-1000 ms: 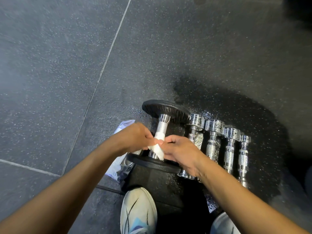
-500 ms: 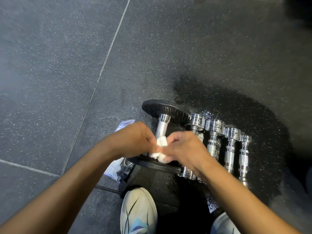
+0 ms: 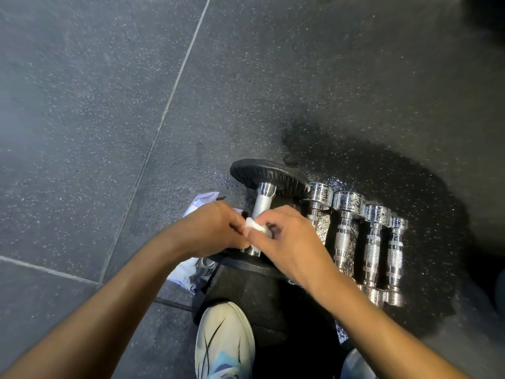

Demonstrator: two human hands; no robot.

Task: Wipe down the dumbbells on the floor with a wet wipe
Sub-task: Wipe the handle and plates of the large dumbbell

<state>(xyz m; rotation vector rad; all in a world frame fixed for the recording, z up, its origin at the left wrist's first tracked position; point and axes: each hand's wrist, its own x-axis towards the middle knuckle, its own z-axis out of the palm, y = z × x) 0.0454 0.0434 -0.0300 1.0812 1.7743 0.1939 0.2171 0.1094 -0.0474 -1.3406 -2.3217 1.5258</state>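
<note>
A big dumbbell [image 3: 263,201] with black round plates and a knurled steel handle lies on the dark floor. Over the near part of its handle, my left hand [image 3: 210,228] and my right hand [image 3: 287,242] meet, both pinching a small bunched white wet wipe [image 3: 255,227]. The near plate is mostly hidden under my hands. To the right lie several small chrome dumbbells [image 3: 345,236] side by side, their near ends partly hidden by my right forearm.
A white wet-wipe packet [image 3: 191,274] lies on the floor under my left wrist. My two light shoes [image 3: 224,340] stand close below the dumbbells. A wet patch of floor [image 3: 328,149] surrounds the weights. Pale tile seams cross the floor on the left.
The wipe was stretched along the handle; both hands have since gathered it into a small wad and moved closer together over the handle's near part.
</note>
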